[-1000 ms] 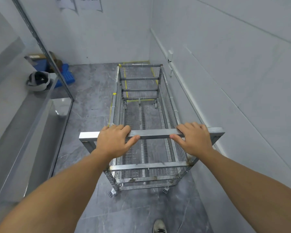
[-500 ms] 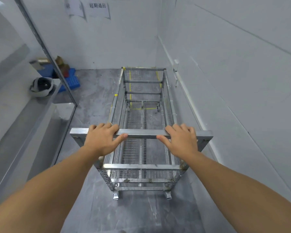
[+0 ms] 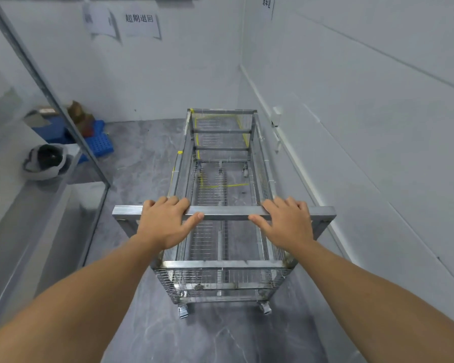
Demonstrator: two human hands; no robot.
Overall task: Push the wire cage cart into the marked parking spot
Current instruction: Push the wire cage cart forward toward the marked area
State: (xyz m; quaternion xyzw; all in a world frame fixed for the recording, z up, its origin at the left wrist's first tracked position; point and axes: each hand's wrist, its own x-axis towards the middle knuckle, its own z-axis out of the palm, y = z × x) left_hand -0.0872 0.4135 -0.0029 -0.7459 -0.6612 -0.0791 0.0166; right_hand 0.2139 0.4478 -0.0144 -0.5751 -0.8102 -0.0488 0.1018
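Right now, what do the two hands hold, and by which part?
Both hold the wire cage cart by its top handle bar: left hand left of middle, right hand right of middle.

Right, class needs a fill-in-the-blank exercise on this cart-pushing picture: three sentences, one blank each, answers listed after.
1. Both hands, left and right, grip the cart's ____.
2. The tape marking the floor under the cart is ____.
3. The cart stands alongside the wall on the person's ____ side.

Missing words: handle bar; yellow; right
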